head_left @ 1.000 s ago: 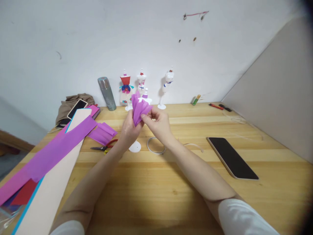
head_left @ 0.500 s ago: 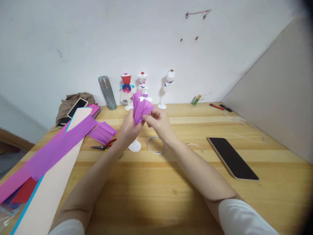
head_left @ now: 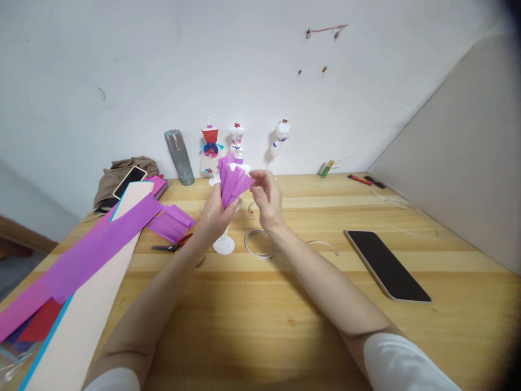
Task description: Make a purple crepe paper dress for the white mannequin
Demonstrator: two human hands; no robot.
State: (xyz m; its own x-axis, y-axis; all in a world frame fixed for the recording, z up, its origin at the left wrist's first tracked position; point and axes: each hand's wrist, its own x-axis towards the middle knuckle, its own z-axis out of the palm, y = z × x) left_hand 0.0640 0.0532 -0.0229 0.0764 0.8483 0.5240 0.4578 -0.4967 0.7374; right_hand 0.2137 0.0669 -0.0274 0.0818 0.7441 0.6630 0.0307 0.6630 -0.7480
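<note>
My left hand pinches the lower end of a pleated piece of purple crepe paper, whose folds fan out upward. My right hand is beside the paper's right edge, fingers curled but apart; whether a fingertip brushes the paper is hard to see. Behind the paper stands a small white mannequin, mostly hidden, its round base showing below my hands. A pale ring lies to the right of that base. Scissors lie left of it, partly covered by my left forearm.
Long purple and cream paper strips cover the table's left side, beside another purple piece. Several small mannequins and a grey flask stand along the wall. A black tablet lies at right.
My right hand has let go of the purple crepe paper and moved slightly right, its fingers spreading. The paper's folds sit narrower in my left hand. The view has tilted slightly up.
</note>
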